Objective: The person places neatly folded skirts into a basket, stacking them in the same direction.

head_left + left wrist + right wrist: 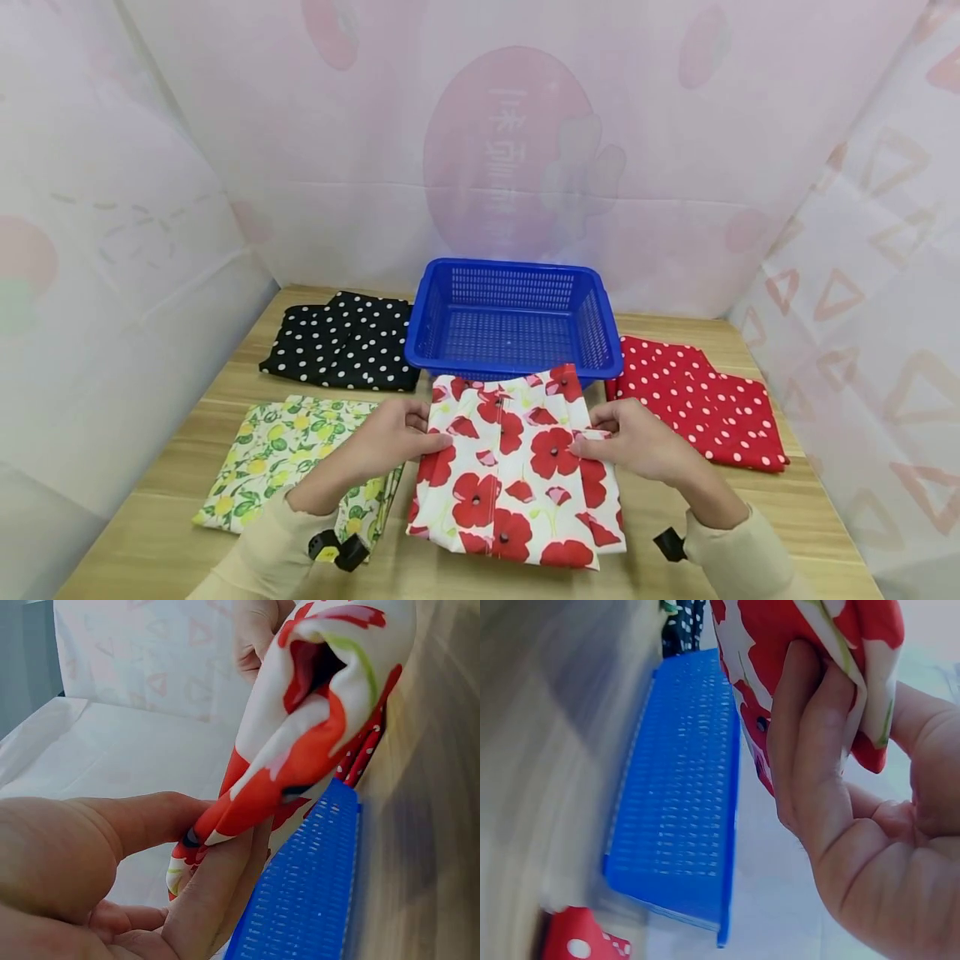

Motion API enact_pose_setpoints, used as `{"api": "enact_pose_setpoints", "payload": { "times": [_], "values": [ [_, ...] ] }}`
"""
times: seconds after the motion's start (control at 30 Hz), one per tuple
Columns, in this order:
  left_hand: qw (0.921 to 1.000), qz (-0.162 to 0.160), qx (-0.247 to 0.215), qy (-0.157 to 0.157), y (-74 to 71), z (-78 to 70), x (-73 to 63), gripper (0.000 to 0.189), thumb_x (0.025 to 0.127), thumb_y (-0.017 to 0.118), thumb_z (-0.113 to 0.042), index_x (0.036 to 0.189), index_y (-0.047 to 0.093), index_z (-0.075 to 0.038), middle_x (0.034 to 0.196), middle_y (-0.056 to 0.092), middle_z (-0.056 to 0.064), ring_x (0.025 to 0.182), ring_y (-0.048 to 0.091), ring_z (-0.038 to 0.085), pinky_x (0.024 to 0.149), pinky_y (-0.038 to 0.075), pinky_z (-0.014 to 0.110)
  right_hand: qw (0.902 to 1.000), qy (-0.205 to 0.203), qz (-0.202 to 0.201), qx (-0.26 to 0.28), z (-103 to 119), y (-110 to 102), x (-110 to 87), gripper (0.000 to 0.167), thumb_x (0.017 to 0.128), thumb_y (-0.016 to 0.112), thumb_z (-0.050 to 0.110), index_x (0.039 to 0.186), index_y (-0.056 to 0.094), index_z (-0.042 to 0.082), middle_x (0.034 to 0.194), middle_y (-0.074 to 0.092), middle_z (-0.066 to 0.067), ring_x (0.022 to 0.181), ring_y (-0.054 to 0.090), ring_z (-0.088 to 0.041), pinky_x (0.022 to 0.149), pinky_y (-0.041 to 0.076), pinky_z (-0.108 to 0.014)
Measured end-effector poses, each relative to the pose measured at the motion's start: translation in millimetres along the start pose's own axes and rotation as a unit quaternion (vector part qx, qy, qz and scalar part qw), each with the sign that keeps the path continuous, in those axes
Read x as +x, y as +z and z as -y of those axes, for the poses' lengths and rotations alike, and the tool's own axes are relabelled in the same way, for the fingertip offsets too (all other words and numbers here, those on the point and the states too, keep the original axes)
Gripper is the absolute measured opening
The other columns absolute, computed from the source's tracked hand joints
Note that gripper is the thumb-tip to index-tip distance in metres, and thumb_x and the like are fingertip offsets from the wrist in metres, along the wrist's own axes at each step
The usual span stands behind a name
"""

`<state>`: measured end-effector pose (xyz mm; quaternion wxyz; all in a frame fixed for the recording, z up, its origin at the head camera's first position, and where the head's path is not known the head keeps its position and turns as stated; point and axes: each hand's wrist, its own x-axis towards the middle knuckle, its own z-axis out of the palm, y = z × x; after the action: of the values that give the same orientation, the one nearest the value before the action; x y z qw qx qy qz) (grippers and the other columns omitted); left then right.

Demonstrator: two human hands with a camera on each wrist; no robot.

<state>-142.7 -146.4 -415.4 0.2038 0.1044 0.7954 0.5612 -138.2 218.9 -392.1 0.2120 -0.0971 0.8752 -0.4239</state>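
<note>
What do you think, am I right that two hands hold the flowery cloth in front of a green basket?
No: the basket is blue, as the head view shows. The left hand and right hand do hold the flowery cloth in front of it.

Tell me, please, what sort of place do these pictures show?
Likely a small indoor work booth: pale printed sheets hang behind and beside a wooden table, where a blue basket stands between dotted cloths.
</note>
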Motion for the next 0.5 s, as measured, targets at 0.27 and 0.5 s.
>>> {"api": "enact_pose_setpoints", "payload": {
  "times": [0.27, 0.5],
  "values": [
    [0.9998, -0.021, 0.006, 0.001, -18.1, -17.2, 15.8, 0.033, 0.094, 0.08, -0.015, 0.112, 0.066, 0.008, 0.095, 0.08, 0.013, 0.087, 0.078, 0.018, 0.078, 0.067, 0.033, 0.9992, 0.02, -0.024, -0.026, 12, -22, 14.7, 0.041, 0.091, 0.083, 0.042, 0.116, 0.076, 0.01, 0.106, 0.078, -0.004, 0.096, 0.072, -0.018, 0.083, 0.062, -0.033],
    [0.9987, -0.043, 0.026, -0.013, -38.2, -39.3, 40.5, 0.032, 0.095, 0.08, -0.019, 0.113, 0.067, 0.005, 0.097, 0.081, 0.014, 0.086, 0.078, 0.018, 0.079, 0.067, 0.032, 0.9976, 0.042, -0.031, -0.044, 29, -46, 34.7, 0.047, 0.093, 0.08, 0.045, 0.122, 0.071, 0.009, 0.114, 0.076, -0.01, 0.1, 0.071, -0.021, 0.085, 0.064, -0.035]
  ]
}}
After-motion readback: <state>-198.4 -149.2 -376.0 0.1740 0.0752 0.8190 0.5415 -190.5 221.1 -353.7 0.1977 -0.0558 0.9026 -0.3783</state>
